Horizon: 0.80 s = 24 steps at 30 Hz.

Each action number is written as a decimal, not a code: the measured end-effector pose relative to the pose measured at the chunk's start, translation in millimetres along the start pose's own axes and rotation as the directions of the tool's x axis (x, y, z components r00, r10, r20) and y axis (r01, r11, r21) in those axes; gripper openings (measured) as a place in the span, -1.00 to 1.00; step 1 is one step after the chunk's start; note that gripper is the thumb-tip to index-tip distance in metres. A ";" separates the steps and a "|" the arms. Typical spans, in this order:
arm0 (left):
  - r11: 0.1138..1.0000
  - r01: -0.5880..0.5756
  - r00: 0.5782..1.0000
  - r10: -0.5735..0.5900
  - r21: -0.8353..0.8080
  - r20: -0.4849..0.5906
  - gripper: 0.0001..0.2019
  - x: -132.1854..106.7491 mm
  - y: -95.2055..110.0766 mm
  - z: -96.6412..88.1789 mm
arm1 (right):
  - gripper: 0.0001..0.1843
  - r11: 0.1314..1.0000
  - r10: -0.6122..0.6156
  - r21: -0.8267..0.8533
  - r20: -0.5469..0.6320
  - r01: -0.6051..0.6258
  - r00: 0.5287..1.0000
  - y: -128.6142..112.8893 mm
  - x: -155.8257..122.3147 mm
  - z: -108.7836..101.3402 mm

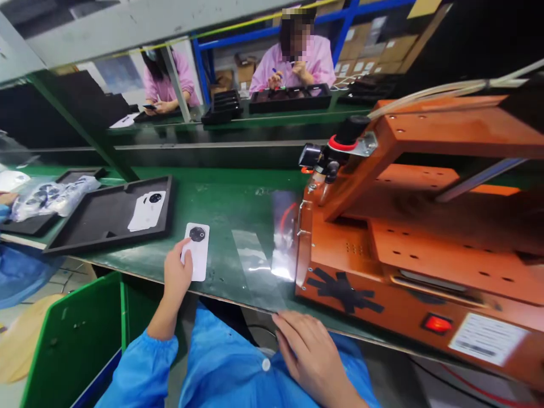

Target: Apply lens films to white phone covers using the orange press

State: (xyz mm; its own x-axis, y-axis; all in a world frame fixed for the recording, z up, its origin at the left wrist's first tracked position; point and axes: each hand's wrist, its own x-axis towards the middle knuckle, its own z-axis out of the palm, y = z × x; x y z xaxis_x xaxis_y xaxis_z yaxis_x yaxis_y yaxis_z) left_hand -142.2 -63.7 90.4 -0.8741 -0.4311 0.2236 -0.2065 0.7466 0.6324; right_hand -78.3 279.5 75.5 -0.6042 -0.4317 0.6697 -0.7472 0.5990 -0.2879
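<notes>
A white phone back cover (200,260) with a round black camera area lies on the green bench. My left hand (177,271) is closed at its left edge, thumb and forefinger on the cover. My right hand (312,354) rests at the bench's front edge with its fingers stretched out and nothing visibly held. Its fingertips are by the lower end of a clear film strip (251,255). To the left, several similar white covers (148,211) lie overlapped in a black tray (97,218).
An orange press machine (340,255) with a lit red switch (437,323) fills the right side. Another clear film (283,243) lies against it. Bagged parts (53,195) are at far left, above a green bin (80,340). Two people in pink sit across the bench.
</notes>
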 end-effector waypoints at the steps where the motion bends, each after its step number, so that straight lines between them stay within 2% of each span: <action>1: 0.999 0.003 1.000 -0.002 0.049 -0.021 -0.55 -5.6 3.7 3.1 | -0.72 1.000 -0.001 0.004 0.023 0.001 1.000 0.4 1.4 0.9; 4: 0.968 -0.027 0.995 0.051 0.250 -0.090 -0.54 -7.0 17.9 5.2 | -0.72 1.000 -0.006 0.028 0.041 0.005 0.999 1.7 -3.2 0.2; 6: 0.942 -0.109 0.989 0.133 0.317 -0.056 -0.57 1.5 34.1 7.4 | -0.71 1.000 0.013 0.026 0.065 -0.015 0.998 1.2 -6.1 1.0; 10: 0.946 -0.242 0.960 0.200 0.215 0.197 -0.67 19.7 82.2 17.6 | -0.58 0.999 0.022 -0.033 0.173 -0.017 0.985 -1.3 1.5 12.9; 12: 0.956 -0.258 0.923 0.200 0.142 0.329 -0.72 14.3 104.2 17.4 | -0.56 0.998 0.011 -0.057 0.182 -0.001 0.983 -0.7 8.2 19.3; 13: 0.967 -0.238 0.889 0.180 0.091 0.421 -0.69 5.5 111.8 14.8 | -0.57 0.998 -0.003 -0.054 0.158 0.011 0.987 0.2 10.8 20.2; 14: 0.980 -0.196 0.837 0.146 0.040 0.527 -0.62 -7.1 116.1 11.0 | -0.59 0.999 -0.019 -0.042 0.117 0.024 0.993 1.1 12.6 19.0; 15: 0.991 -0.131 0.763 0.104 -0.006 0.637 -0.53 -22.5 117.1 6.7 | -0.60 0.999 -0.033 -0.020 0.071 0.034 0.997 1.6 13.4 15.5; 16: 0.999 -0.035 0.663 0.054 -0.042 0.747 -0.43 -39.4 115.0 2.5 | -0.62 0.999 -0.044 0.013 0.021 0.044 0.999 1.3 13.2 9.7; 17: 0.997 0.039 0.581 0.034 -0.070 0.813 -0.36 -56.4 110.5 -0.8 | -0.64 0.998 -0.049 0.049 -0.019 0.050 0.999 -0.3 12.0 2.3; 18: 0.986 0.127 0.521 0.027 -0.109 0.853 -0.30 -72.1 104.8 -2.7 | -0.64 0.995 -0.054 0.083 -0.047 0.058 0.997 -3.3 10.1 -6.2; 19: 0.962 0.226 0.501 0.020 -0.153 0.865 -0.25 -85.4 98.9 -3.1 | -0.63 0.990 -0.073 0.116 -0.061 0.080 0.995 -7.6 7.7 -15.1; 20: 0.921 0.332 0.513 0.006 -0.204 0.858 -0.20 -95.9 94.1 -2.0 | -0.62 0.983 -0.108 0.144 -0.055 0.115 0.993 -12.8 5.2 -23.7; 21: 0.859 0.441 0.545 -0.027 -0.259 0.838 -0.17 -103.2 90.8 0.2 | -0.61 0.975 -0.150 0.162 -0.035 0.154 0.988 -18.5 2.9 -31.3; 22: 0.787 0.531 0.590 -0.076 -0.315 0.804 -0.14 -107.3 89.3 3.2 | -0.59 0.965 -0.196 0.174 -0.007 0.194 0.981 -24.1 1.0 -37.7; 24: 0.677 0.609 0.680 -0.178 -0.413 0.711 -0.16 -107.9 90.5 9.0 | -0.56 0.946 -0.276 0.188 0.039 0.264 0.960 -33.4 -0.6 -45.9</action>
State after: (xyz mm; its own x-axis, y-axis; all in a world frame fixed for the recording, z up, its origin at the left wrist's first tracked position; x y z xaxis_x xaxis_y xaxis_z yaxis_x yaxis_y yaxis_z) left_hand -70.6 55.0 116.8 -0.8703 -0.0661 -0.4881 -0.4908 0.0330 0.8707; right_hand -40.3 290.7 116.2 -0.3848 -0.6062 0.6960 -0.9186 0.3255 -0.2242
